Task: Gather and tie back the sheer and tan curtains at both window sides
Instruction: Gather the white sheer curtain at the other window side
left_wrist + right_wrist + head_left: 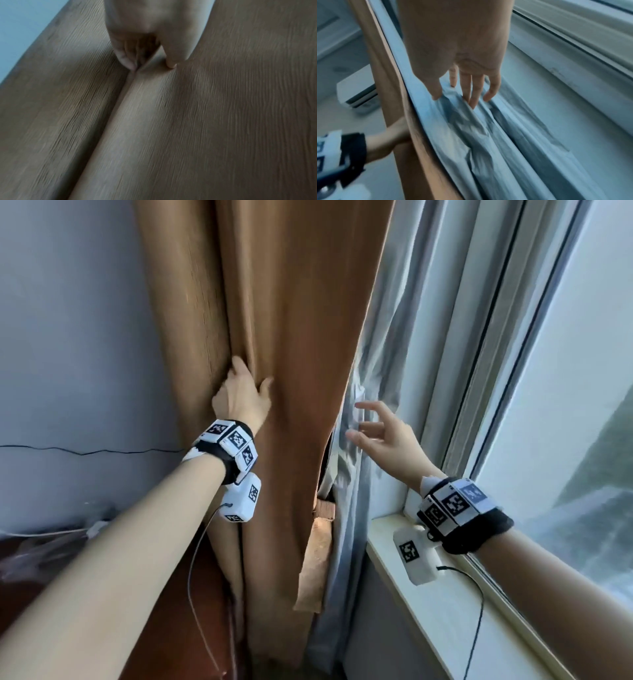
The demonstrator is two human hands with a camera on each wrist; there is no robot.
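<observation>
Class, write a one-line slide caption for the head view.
Left hand tucks fingers into a fold of the tan fabric curtain; open right hand touches the pale sheer curtain.

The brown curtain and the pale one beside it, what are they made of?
Brown curtain: apparently a thick, opaque woven cloth, matte, with fine lengthwise ribbing. Pale curtain: thin, light grey-blue fabric with a slight sheen, creasing into sharp small wrinkles; possibly synthetic.
</observation>
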